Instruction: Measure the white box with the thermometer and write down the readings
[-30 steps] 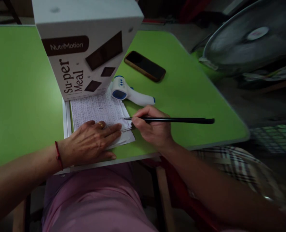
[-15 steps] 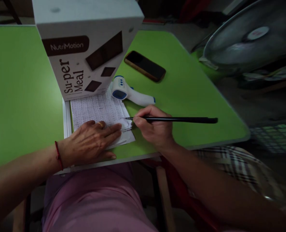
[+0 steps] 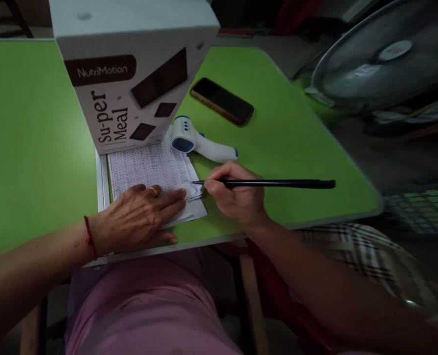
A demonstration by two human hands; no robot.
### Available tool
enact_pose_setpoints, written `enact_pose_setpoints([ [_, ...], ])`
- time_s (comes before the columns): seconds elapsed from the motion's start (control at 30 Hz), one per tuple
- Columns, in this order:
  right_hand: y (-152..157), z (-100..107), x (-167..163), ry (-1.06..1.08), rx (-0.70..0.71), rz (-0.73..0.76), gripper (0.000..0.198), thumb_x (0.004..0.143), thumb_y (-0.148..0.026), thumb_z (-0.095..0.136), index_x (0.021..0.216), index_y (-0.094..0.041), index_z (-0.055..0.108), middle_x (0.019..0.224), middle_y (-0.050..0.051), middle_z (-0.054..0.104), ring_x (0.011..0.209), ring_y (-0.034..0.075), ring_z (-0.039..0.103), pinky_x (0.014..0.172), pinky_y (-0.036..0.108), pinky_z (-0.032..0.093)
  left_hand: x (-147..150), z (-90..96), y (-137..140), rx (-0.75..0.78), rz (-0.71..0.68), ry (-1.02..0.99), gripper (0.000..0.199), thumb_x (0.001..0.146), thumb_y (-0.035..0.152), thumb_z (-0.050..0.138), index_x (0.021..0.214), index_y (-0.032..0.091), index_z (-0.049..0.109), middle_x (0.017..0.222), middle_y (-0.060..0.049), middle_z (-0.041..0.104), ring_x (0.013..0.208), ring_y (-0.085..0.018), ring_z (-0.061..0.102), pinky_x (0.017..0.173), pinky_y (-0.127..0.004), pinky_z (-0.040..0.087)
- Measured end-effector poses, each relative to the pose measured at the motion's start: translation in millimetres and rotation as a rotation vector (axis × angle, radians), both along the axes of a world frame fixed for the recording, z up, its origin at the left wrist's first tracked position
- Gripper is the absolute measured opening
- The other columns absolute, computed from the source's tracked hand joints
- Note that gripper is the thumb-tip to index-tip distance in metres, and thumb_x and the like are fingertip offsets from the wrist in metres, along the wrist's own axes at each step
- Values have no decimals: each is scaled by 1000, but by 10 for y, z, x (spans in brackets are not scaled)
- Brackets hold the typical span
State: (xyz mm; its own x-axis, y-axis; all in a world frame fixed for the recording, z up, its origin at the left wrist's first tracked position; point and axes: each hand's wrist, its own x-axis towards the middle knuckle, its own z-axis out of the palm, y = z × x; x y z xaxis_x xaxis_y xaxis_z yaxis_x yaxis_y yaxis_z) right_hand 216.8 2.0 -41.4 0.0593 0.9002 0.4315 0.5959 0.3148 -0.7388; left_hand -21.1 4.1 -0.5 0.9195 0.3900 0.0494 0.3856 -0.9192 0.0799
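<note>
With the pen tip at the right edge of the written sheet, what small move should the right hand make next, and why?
Probably bring the pen back left to begin a new line. The right hand holds its tip at the sheet's right edge, the rows above look filled, and the left hand lies flat on the lower part of the sheet.

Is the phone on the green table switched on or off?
It looks off, or at least dark. The black phone with a golden-brown rim lies flat on the green table, its screen plain black with nothing showing.

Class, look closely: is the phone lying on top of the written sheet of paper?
No. The phone lies on the bare green table, apart from the paper, with the thermometer between them.
</note>
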Motion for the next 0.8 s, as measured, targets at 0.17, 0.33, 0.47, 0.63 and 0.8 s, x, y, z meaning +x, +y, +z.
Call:
enact_pose_setpoints([
  [0.17, -51, 7, -31, -42, 150, -113, 4, 80, -25, 64, 79, -25, 60, 65, -2, 61, 53, 15, 54, 52, 31, 45, 14, -15, 0, 3, 2, -8, 58, 98, 51, 61, 140, 12, 52, 155, -11, 48, 110, -27, 62, 83, -40, 53],
  [0.33, 10, 268, -3, -297, 184, 15, 8, 82, -19, 62, 85, -26, 66, 83, 4, 70, 69, 18, 64, 65, 34, 51, -28, -14, 27, -22, -43, -35, 53, 100, 50, 57, 138, 13, 54, 153, -10, 51, 106, -27, 64, 83, -42, 55],
  [0.47, 128, 402, -65, -595, 89, 44, 15, 83, -18, 57, 85, -24, 71, 83, 6, 71, 72, 20, 63, 59, 33, 43, -87, 1, 59, -22, -127, -91, 45, 105, 48, 46, 129, 12, 59, 129, -12, 68, 91, -23, 68, 72, -38, 55],
  [0.63, 248, 325, -241, -851, -40, 173, 20, 83, -13, 55, 83, -21, 73, 78, 7, 68, 69, 19, 59, 55, 32, 34, -196, 88, 116, 161, -213, -560, 29, 106, 37, 44, 94, 18, 62, 71, -2, 64, 60, -14, 59, 56, -30, 45],
  [0.8, 327, 313, -144, -769, -33, 193, 16, 81, -17, 60, 89, -22, 72, 85, 8, 70, 74, 21, 62, 57, 32, 39, -438, 164, 403, 296, 513, -1190, 30, 99, 51, 59, 113, 27, 49, 98, -1, 56, 86, -16, 59, 75, -35, 50],
])
